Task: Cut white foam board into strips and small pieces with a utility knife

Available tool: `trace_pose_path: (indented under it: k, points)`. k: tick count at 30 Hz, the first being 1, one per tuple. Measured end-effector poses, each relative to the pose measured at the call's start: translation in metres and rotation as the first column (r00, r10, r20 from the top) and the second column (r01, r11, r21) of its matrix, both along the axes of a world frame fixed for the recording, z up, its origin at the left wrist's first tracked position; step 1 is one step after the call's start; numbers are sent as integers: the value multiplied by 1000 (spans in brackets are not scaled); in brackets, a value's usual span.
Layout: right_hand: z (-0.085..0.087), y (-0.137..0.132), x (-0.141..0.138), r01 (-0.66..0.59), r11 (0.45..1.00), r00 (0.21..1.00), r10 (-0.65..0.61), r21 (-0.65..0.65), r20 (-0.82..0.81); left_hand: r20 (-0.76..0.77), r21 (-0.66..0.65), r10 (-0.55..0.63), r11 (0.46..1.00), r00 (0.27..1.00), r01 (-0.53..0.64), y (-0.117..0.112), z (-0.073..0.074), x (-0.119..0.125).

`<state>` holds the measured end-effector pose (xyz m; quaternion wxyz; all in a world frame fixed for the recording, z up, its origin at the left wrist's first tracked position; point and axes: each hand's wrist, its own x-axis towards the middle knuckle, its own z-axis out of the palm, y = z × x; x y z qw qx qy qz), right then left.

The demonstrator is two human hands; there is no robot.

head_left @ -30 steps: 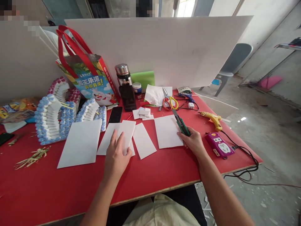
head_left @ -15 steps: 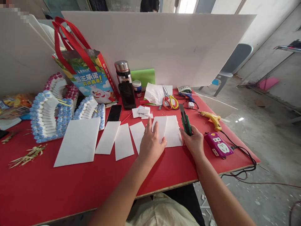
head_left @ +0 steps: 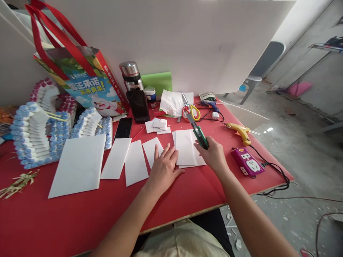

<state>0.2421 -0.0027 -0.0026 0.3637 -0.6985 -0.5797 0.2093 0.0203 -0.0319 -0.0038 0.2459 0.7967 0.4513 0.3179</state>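
Note:
My left hand [head_left: 164, 166] lies with its fingers spread at the left edge of a white board piece [head_left: 185, 148], which rests over another white sheet [head_left: 199, 159]. Partly under this hand is a further white piece [head_left: 151, 148]. In my right hand [head_left: 213, 153] is a green utility knife [head_left: 199, 135], its blade pointing up and to the left above the sheets. To the left lie two narrow white boards [head_left: 115, 159] and a larger white board [head_left: 79, 166]. A small pile of white offcuts [head_left: 158, 125] sits behind my left hand.
Scissors [head_left: 190, 110], a yellow glue gun [head_left: 238, 132] and a purple power strip [head_left: 248, 162] lie to the right. At the back stand a thermos [head_left: 131, 75], a black phone [head_left: 138, 105] and a shopping bag [head_left: 88, 84]. Blue-and-white folded models [head_left: 34, 137] occupy the left.
My left hand has shifted slightly left and down, and its fingers now lie flatter. My right hand has brought the knife leftward, over the sheets. The view has tilted down.

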Motion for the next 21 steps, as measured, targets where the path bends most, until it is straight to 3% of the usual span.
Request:
trace_pose_path:
  k: [3,8,12,17,21]
  points:
    - [-6,9,-6,-71,996,996,74,-56,58,-39,12,-15,1000,999,15,2,-5,1]
    - [-23,12,-6,-88,996,995,88,8,41,8,50,29,998,1000,-29,-2,-12,2]
    - [-24,11,-3,-139,990,990,139,-12,-28,4,32,50,998,999,-50,-5,-13,2]
    - [-25,11,-5,-83,997,996,83,-8,18,24,70,62,996,998,-63,-4,-13,5]
    - [-27,10,-5,-59,998,998,60,-12,26,-136,162,101,984,986,-79,-2,-12,8]
